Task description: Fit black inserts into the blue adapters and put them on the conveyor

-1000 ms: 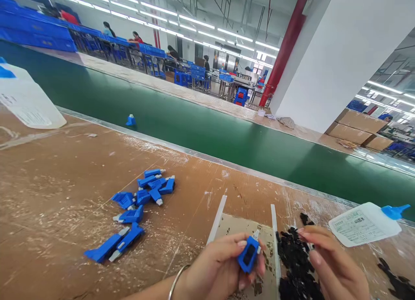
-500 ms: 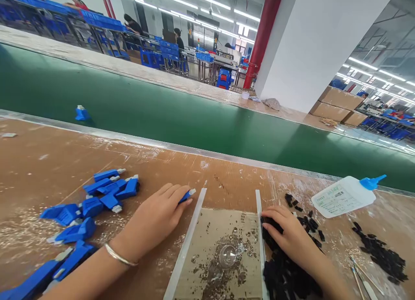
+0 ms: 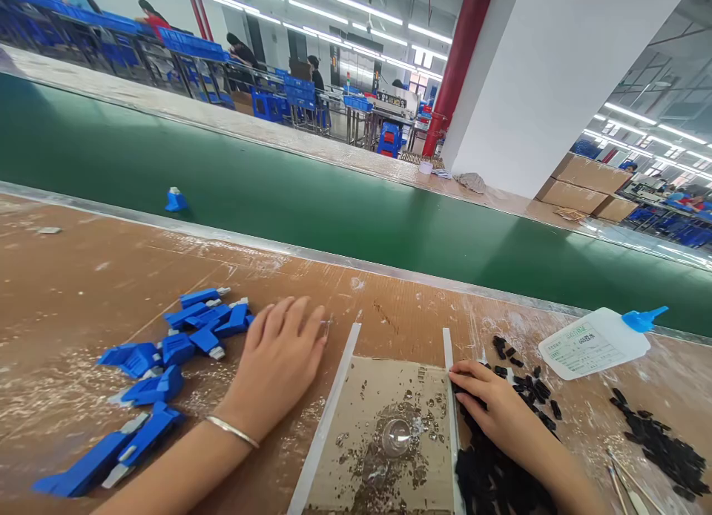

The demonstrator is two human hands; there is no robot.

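My left hand (image 3: 281, 359) is palm down over the table, its slightly blurred fingers spread apart. No blue part shows in it, though the space beneath is hidden. Just left lies a loose group of blue plastic parts (image 3: 205, 340) with whitish ends. My right hand (image 3: 495, 404) rests on a heap of small black pieces (image 3: 495, 478), fingertips by the right white strip (image 3: 448, 352). Its thumb and index finger are apart, with black pieces between and under them. Between my hands lies a cardboard sheet (image 3: 328, 485) spotted with clear liquid and bearing a clear round blob (image 3: 396, 437).
A white bottle with a blue nozzle (image 3: 595, 344) lies at the right. Nearer are another black heap (image 3: 661, 441) and thin sticks (image 3: 626, 481). Beyond the table runs a green belt (image 3: 334, 211) carrying one blue part (image 3: 176, 199). People sit at far benches.
The blue part that showed between my left thumb and fingers is out of sight, and those fingers have spread. My right hand stays on the black heap. The view has shifted slightly left.
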